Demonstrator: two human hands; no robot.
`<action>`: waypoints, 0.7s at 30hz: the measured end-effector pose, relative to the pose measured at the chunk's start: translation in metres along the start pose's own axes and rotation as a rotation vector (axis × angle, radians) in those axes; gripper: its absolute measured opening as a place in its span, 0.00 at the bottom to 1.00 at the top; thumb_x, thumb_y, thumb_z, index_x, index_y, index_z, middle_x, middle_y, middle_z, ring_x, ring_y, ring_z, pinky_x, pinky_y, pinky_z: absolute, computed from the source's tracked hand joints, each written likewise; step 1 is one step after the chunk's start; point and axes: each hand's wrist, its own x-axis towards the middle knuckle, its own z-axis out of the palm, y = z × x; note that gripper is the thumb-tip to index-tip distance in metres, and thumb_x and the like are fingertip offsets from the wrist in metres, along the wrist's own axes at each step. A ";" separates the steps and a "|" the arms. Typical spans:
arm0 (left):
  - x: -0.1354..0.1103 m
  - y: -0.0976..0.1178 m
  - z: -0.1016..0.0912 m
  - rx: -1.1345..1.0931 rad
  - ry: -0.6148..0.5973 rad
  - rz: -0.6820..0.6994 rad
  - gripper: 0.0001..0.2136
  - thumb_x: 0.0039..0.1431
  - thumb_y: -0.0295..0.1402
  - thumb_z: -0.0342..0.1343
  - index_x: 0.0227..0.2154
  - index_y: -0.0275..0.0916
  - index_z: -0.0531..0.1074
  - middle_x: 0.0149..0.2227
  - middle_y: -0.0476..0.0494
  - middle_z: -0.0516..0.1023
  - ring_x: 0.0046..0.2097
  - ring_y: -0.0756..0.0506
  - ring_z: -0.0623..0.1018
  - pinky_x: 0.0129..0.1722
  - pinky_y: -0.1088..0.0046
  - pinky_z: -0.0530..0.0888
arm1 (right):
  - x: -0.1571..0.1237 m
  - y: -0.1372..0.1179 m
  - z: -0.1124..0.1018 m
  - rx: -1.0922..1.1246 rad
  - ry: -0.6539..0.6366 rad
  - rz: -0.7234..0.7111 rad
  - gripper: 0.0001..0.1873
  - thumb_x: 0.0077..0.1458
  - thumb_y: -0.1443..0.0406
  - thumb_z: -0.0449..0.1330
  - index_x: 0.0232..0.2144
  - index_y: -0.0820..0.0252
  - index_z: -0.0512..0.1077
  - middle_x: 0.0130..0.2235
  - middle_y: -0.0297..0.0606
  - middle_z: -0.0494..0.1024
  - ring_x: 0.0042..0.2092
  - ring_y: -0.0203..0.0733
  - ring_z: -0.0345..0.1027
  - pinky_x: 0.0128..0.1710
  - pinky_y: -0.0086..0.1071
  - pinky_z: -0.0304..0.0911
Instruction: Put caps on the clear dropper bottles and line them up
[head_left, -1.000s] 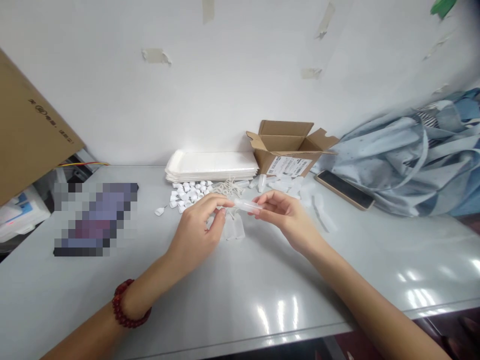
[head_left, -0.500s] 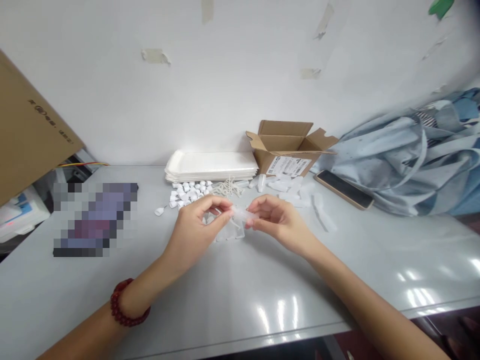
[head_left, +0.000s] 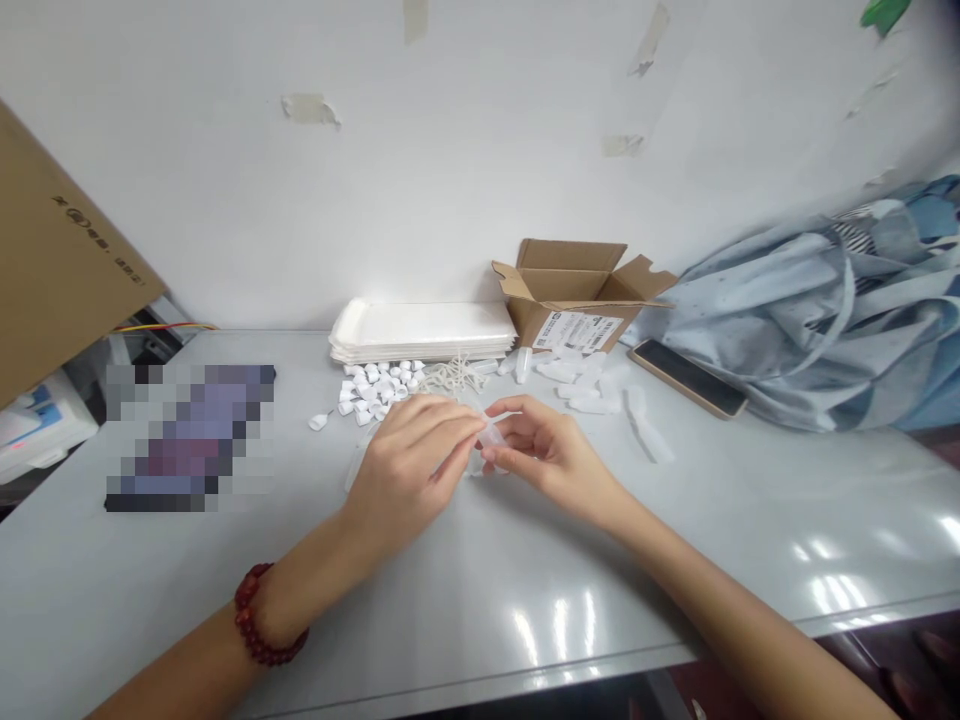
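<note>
Between my two hands, a small translucent plastic tube [head_left: 492, 436] is held tilted above the table. My right hand [head_left: 551, 452] has its thumb and fingers curled around the tube from the right. The fingertips of my left hand [head_left: 412, 455] are pinched together at the tube's upper end; whatever else they may grip there is hidden. Under and behind my left hand lies a clear plastic container [head_left: 357, 462], mostly covered. Just beyond are a heap of white caps [head_left: 367, 385] and a bundle of off-white cords [head_left: 454, 376].
Several translucent tubes [head_left: 596, 404] lie right of the cords. Behind stand stacked white trays [head_left: 435, 325] and an open cardboard box [head_left: 570, 325]. A phone [head_left: 686, 378] and blue-grey cloth [head_left: 795, 310] are at the right. A blurred dark object [head_left: 195, 435] lies left.
My left hand has turned over the tube, its back now facing up and its fingertips further right. The tube is now more tilted, and my right hand has shifted slightly left.
</note>
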 end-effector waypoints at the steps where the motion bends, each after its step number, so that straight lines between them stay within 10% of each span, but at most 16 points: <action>1: -0.001 0.000 0.001 0.031 -0.007 0.027 0.11 0.55 0.19 0.55 0.39 0.38 0.73 0.38 0.44 0.81 0.42 0.43 0.77 0.43 0.61 0.74 | 0.001 0.000 0.000 0.030 0.017 0.008 0.17 0.54 0.61 0.62 0.44 0.58 0.64 0.31 0.34 0.76 0.32 0.39 0.73 0.35 0.35 0.67; 10: -0.010 0.003 0.007 0.090 -0.078 0.150 0.18 0.56 0.17 0.52 0.49 0.34 0.69 0.50 0.34 0.76 0.54 0.39 0.73 0.48 0.59 0.73 | 0.004 0.001 -0.001 0.171 0.171 0.038 0.19 0.48 0.57 0.67 0.39 0.58 0.66 0.27 0.32 0.76 0.29 0.38 0.72 0.32 0.35 0.69; 21: -0.004 0.012 0.005 -0.045 -0.003 -0.169 0.12 0.59 0.22 0.50 0.45 0.38 0.70 0.42 0.40 0.74 0.44 0.44 0.74 0.44 0.63 0.74 | 0.003 -0.005 0.000 0.220 0.088 0.039 0.16 0.49 0.60 0.67 0.37 0.58 0.67 0.28 0.32 0.77 0.29 0.37 0.72 0.32 0.34 0.66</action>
